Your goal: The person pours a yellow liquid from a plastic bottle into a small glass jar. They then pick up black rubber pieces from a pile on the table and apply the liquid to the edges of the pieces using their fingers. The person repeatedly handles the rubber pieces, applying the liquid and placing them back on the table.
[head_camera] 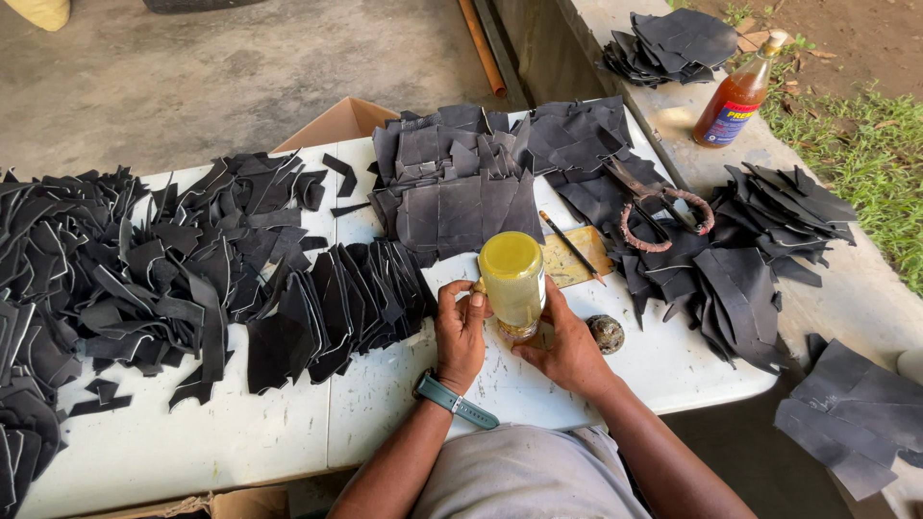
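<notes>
Left hand: grip wrapped around the left side of the jar, fingers pressed to the glass; a teal watch sits on the wrist.
Right hand: grip cupping the jar's right side and lower edge, fingers curled against it.
Jar: upright, clear glass with yellowish contents and a yellow top, held between both hands just above the surface, at its front centre.
Surface: white folding table, scuffed and spotted.
Round cap: dark, lying on the surface just beside the right hand.
Fanned black pieces: overlapping row just left of the left hand.
Stacked black sheets: pile directly behind the jar.
Loose black offcuts: heaped across the left part of the surface.
Scissors: large, with wrapped handles, resting on black pieces to the right.
Pencil: lying across a yellowish card behind the jar.
Bottle: amber liquid, upright on the concrete ledge, well apart from the hands.
</notes>
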